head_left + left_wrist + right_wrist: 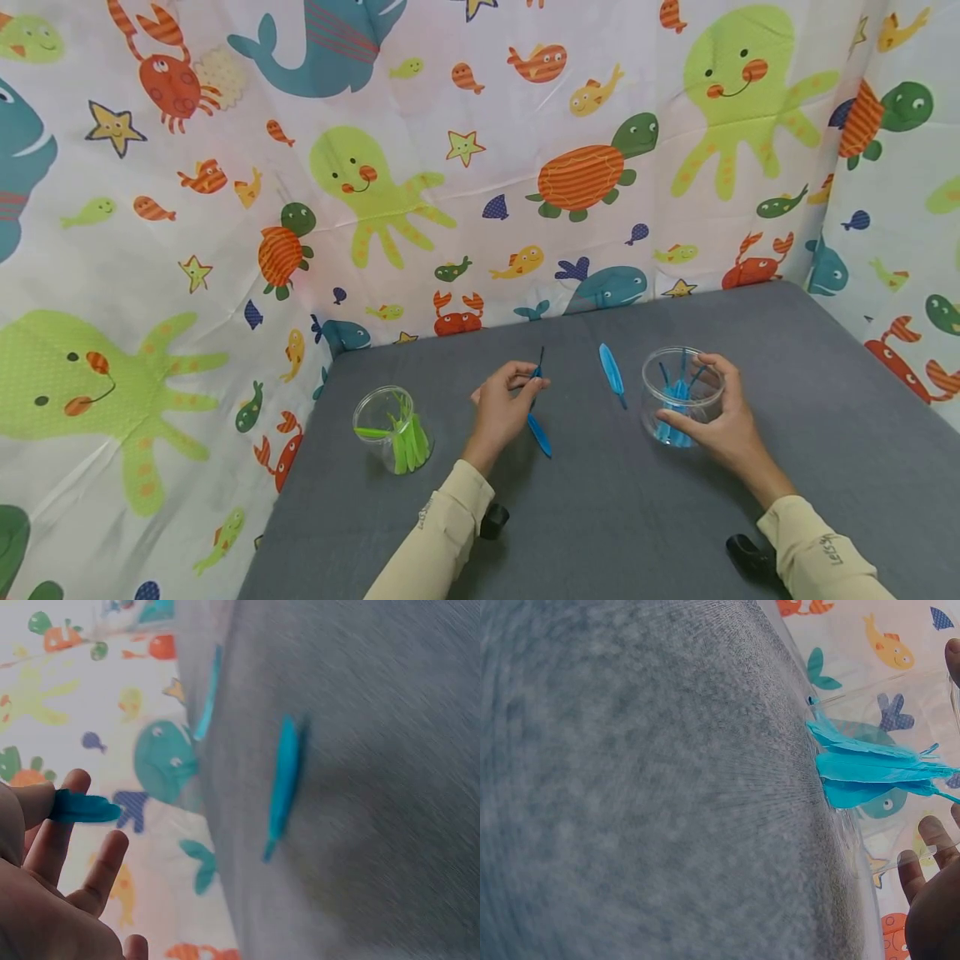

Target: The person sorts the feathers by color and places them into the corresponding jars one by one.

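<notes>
Between thumb and fingers, my left hand point(504, 410) pinches a blue feather point(86, 808) above the table. Just below that hand lies another blue feather point(538, 437) on the cloth. A lighter blue feather point(611, 371) rests farther right, between the hands. My right hand point(723, 417) grips a clear round jar point(648, 407) from its right side, thumb in front and fingers behind the rim. Several blue feathers point(870, 766) stand inside it, quills upward. In the right wrist view, part of the right hand is cut off by the frame.
A second clear jar point(367, 417) stands to the left, holding several green feathers point(408, 446). Grey cloth covers the table point(585, 517). A curtain point(465, 225) printed with sea animals hangs along the back and both sides.
</notes>
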The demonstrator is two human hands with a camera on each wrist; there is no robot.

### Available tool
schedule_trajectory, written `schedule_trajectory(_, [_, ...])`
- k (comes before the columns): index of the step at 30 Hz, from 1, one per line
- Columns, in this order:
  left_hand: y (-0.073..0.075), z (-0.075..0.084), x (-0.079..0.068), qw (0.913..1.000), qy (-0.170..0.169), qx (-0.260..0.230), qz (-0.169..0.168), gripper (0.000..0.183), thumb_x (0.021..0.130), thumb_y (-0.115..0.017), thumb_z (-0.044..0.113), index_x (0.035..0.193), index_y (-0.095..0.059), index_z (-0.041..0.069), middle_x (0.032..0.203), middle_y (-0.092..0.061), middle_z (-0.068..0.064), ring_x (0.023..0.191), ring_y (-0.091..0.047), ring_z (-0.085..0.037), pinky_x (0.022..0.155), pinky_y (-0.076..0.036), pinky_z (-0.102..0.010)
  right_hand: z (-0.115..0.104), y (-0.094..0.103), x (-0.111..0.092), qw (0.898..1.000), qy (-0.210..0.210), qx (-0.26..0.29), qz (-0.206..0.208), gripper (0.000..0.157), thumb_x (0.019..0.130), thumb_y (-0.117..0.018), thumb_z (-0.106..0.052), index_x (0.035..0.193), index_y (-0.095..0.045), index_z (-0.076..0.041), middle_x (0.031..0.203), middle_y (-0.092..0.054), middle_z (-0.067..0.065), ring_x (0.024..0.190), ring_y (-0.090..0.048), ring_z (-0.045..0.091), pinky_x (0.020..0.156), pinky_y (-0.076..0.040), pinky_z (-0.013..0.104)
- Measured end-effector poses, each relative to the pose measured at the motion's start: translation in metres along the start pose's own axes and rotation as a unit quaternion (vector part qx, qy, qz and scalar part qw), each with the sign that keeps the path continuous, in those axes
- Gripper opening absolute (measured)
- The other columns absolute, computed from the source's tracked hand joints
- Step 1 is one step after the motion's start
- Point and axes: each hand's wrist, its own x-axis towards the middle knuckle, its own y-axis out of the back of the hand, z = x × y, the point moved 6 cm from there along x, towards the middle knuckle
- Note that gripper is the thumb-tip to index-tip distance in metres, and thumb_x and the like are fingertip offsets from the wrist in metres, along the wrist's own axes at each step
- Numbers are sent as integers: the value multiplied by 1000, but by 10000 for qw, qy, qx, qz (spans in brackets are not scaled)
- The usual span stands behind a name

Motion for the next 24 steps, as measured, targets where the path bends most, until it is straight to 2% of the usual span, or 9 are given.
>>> schedule_trajectory(3, [-3,13,1,9996,-151,-226,33,16,101,-65,27,116,-68,23,101,-79,14,114,-68,-10,121,-10,-57,0,0,0,10000,-13,21,12,107,75,-91,-12,157,-24,-25,156,-35,14,139,-34,36,112,-18,80])
schedule_trajectory(6, [-5,24,1,9985,-291,-456,68,17,100,-67,28,115,-69,22,100,-80,11,106,-71,-6,122,-15,-57,0,0,0,10000,15,50,16,108,74,-91,-11,157,-24,-23,156,-36,15,139,-34,39,111,-19,81])
schedule_trajectory(9, [-8,32,2,9970,-342,-685,63,18,99,-68,28,115,-70,20,98,-80,9,99,-73,-3,119,-31,-51,0,0,0,9999,82,86,5,109,73,-92,-9,157,-24,-21,156,-37,17,138,-34,45,111,-17,81])
schedule_trajectory(12, [-13,38,3,9947,-377,-959,24,21,99,-68,29,117,-70,19,98,-80,6,97,-74,-4,106,-49,-44,-1,0,0,9999,138,103,14,109,72,-92,-7,157,-23,-19,156,-38,18,138,-35,46,111,-16,81])
schedule_trajectory(14, [-17,42,5,9929,-414,-1117,6,23,99,-67,30,119,-69,18,98,-80,4,97,-74,-6,98,-54,-40,-1,1,0,9998,164,85,34,110,72,-92,-7,157,-23,-18,156,-37,18,138,-35,46,111,-16,81])
schedule_trajectory(18, [-27,51,8,9894,-472,-1375,-57,25,100,-66,32,120,-67,18,99,-80,2,99,-73,-7,94,-54,-32,-1,1,0,9998,156,84,40,110,71,-92,-6,157,-23,-18,156,-37,17,138,-35,46,111,-17,81])
schedule_trajectory(22, [-37,59,12,9869,-525,-1525,-64,23,100,-67,31,119,-66,18,99,-81,0,99,-73,-6,79,-51,-26,0,-1,1,9998,127,116,24,110,71,-92,-7,157,-24,-19,156,-36,16,138,-35,47,111,-19,80])
schedule_trajectory(24, [-43,62,14,9850,-586,-1623,-42,21,100,-67,29,117,-66,17,98,-81,-2,99,-73,-7,77,-50,-25,0,-1,1,9998,138,107,32,110,71,-92,-7,157,-24,-19,156,-35,17,138,-36,48,110,-20,80])
